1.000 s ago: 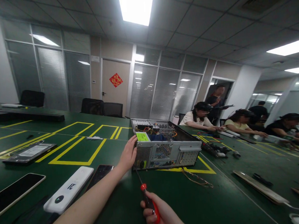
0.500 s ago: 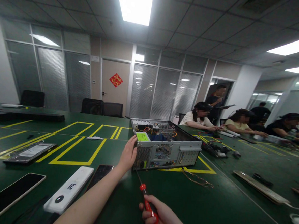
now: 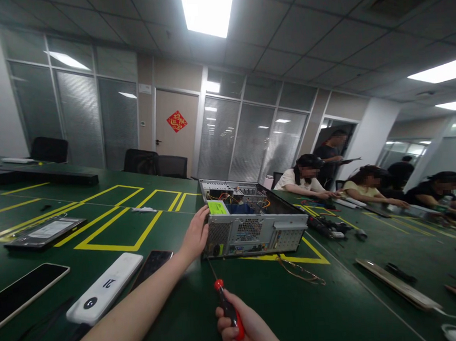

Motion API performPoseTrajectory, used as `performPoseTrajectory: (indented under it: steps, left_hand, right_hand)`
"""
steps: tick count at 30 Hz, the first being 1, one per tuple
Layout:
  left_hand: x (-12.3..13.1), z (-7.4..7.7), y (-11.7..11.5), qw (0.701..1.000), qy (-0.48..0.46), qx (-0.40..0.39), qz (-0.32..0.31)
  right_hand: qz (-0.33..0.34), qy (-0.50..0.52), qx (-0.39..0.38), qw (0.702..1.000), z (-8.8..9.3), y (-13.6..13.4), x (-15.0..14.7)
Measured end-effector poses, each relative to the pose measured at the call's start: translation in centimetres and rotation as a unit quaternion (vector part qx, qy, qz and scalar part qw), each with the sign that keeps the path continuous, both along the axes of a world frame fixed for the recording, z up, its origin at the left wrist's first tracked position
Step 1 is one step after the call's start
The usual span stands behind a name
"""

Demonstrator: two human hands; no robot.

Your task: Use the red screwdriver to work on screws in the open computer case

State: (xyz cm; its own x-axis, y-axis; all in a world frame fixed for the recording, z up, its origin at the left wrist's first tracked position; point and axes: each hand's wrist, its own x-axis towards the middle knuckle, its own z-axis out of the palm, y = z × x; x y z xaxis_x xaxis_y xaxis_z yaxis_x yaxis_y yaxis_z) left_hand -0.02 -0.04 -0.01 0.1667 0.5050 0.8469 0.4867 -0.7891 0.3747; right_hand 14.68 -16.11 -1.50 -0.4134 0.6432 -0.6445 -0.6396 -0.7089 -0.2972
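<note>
An open grey computer case (image 3: pixel 254 225) lies on its side on the green table (image 3: pixel 290 310), its rear panel facing me and cables showing inside. My left hand (image 3: pixel 195 237) grips the case's near left corner, fingers curled over the top edge by a green label. My right hand (image 3: pixel 249 331) is closed round the red and black handle of a screwdriver (image 3: pixel 225 302). Its thin shaft points up toward the lower left corner of the case's rear panel.
To the left lie a white oblong device (image 3: pixel 104 291), a black phone (image 3: pixel 154 262), a dark tablet (image 3: pixel 23 293) and a flat tray (image 3: pixel 44 232). A wire loop (image 3: pixel 299 271) and a flat panel (image 3: pixel 397 283) lie to the right. Several people work at the far right.
My right hand and the screwdriver shifted very slightly; the left hand and the case stayed put.
</note>
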Motion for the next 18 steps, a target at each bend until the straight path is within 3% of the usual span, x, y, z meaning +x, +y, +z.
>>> performPoseTrajectory:
  steps: [9,18]
  left_hand:
    - [-0.06,0.07,0.0,1.0,0.005,0.003,0.0]
    - [-0.01,0.16,-0.11,1.0,0.004,0.008,0.007]
  right_hand:
    - [-0.013,-0.012,-0.012,1.0,-0.12,-0.1,-0.16]
    - [0.033,0.008,0.018,0.999,0.05,0.02,0.12]
